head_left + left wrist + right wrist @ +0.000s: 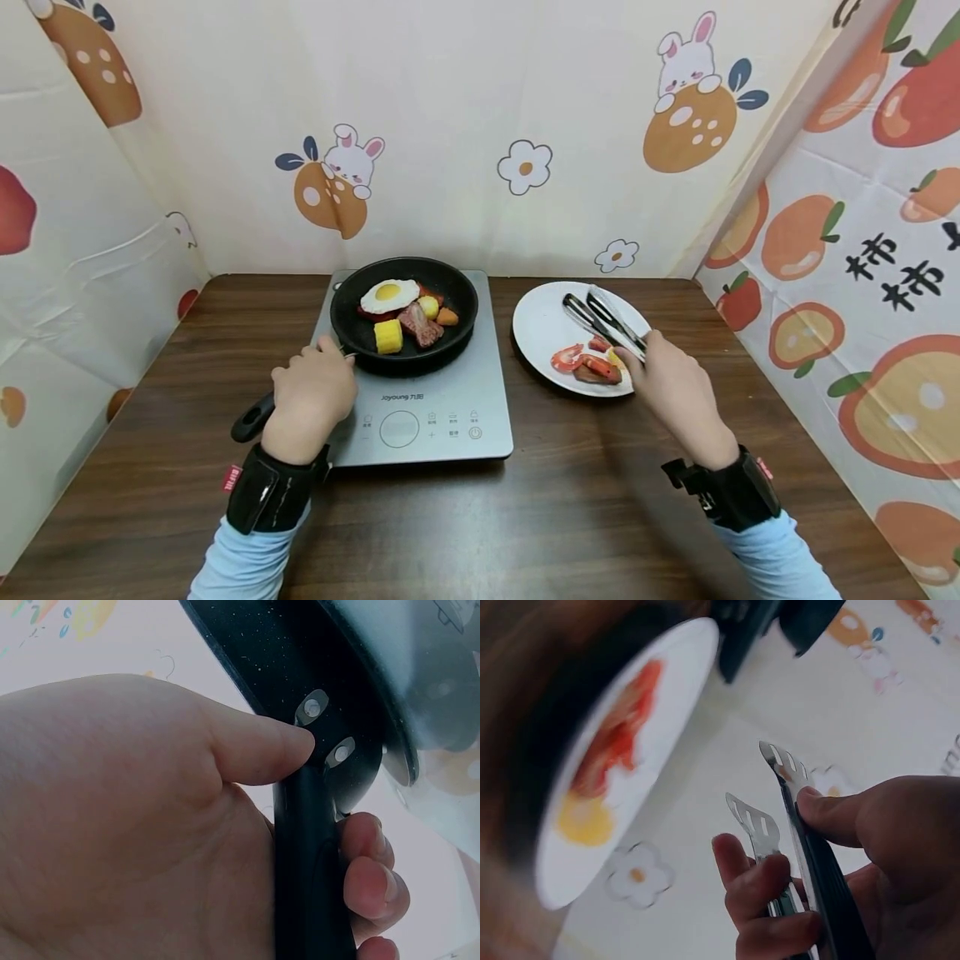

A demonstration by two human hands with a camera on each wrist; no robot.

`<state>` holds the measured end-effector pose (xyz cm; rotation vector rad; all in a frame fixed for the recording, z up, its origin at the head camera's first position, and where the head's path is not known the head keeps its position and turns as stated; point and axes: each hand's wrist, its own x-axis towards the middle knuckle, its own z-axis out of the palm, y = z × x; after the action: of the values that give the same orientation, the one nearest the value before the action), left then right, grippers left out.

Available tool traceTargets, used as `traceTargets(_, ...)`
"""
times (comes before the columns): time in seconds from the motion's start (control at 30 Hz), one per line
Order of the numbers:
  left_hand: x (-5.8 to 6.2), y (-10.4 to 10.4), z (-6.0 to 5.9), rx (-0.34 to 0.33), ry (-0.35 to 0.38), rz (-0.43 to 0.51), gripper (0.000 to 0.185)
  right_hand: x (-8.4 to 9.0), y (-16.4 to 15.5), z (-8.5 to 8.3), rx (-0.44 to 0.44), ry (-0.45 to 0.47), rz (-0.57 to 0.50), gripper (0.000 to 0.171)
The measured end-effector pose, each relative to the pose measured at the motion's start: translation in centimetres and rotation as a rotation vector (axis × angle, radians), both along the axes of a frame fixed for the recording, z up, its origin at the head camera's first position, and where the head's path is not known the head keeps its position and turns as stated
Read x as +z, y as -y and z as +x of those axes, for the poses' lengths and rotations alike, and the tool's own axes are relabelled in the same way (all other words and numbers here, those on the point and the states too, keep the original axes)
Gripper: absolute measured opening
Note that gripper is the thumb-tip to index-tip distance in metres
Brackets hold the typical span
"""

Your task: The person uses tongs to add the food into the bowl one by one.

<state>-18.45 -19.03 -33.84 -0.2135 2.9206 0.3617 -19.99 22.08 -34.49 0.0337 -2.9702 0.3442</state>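
Observation:
My left hand (pixel 309 396) grips the black handle (pixel 306 847) of a frying pan (pixel 459 292), thumb along the top near the rivets and fingers curled beneath. The pan sits on an induction cooktop (pixel 442 387). In it lie a fried egg (pixel 388 295), a corn piece (pixel 388 337), a chunk of meat (pixel 421 324) and small yellow and orange pieces. My right hand (pixel 675 392) holds metal tongs (pixel 602 318) with dark grips; their slotted tips (pixel 769 799) stand apart with nothing between them, above a white plate (pixel 536 312). Shrimp (pixel 567 357) and a brown meat slice (pixel 596 375) lie on it.
A brown wooden table (pixel 555 508) carries everything. Behind it hangs a cream curtain (pixel 450 100) with rabbits and flowers. Fruit-printed sheets (pixel 892 333) close off the sides. The plate stands to the right of the cooktop, with a gap between them.

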Motion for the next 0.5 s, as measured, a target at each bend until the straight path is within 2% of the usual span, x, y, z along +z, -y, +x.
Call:
traceTargets(0.23, -0.1, -0.2, 0.1, -0.006, -0.009, -0.006, 0.045, -1.9, -3.6, 1.2, -0.094, 0.073, 0.025, 0.046)
traceTargets(0.5, -0.1, 0.0, 0.1, -0.002, -0.009, -0.007, 0.045, -3.7, -5.4, 2.6, -0.088, 0.060, 0.020, 0.047)
